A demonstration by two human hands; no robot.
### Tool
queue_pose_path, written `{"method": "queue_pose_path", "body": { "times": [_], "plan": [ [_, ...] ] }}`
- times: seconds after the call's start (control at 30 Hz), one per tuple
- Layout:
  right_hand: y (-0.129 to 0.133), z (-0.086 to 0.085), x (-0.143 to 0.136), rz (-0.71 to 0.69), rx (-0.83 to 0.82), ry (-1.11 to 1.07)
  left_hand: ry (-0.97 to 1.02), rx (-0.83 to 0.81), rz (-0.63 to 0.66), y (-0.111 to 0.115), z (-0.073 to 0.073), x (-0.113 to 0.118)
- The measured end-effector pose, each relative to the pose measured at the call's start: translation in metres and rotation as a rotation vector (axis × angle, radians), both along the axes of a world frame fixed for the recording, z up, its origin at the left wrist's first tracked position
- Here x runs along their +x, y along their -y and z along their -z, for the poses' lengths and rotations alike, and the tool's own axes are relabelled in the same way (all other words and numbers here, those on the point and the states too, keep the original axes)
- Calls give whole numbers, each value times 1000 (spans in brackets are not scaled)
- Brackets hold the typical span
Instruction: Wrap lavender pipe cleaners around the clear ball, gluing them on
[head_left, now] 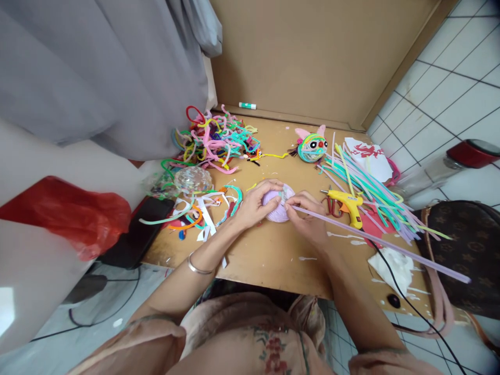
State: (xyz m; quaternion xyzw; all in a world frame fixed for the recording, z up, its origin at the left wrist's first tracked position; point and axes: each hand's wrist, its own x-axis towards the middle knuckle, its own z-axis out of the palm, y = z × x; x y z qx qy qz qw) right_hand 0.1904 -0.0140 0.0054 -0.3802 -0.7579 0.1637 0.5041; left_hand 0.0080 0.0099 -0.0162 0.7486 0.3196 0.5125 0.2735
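Observation:
A round lilac ball point(274, 211), wrapped in rows of pipe cleaner, is on the table in front of me. My left hand point(260, 202) curls around its left side, fingers over the top and thumb on its face. At the ball's right edge, my right hand point(307, 213) pinches a long lilac pipe cleaner point(375, 240), whose free end stretches far to the right over the table. A small greyish patch shows on the ball between my hands. My fingers partly cover the ball.
Tangled pipe cleaners point(219, 138) lie at the back left, near a clear ball point(193, 179) and paper scraps. Rightward are a decorated animal-faced ball point(312, 147), a yellow glue gun point(347, 203) with cord, straight pipe cleaners point(363, 177), white tissue point(391, 270) and a brown bag point(464, 250).

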Motion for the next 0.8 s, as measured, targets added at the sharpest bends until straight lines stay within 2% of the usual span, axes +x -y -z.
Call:
{"method": "queue_pose_path", "body": {
  "times": [0.43,0.6,0.8],
  "plan": [
    [-4,4,7,-14,13,74,23,-24,7,0,0,0],
    [-6,8,11,131,96,264,20,-27,15,0,0,-1],
    [-8,14,8,182,98,367,0,-39,11,0,-1,0]
  ]
}}
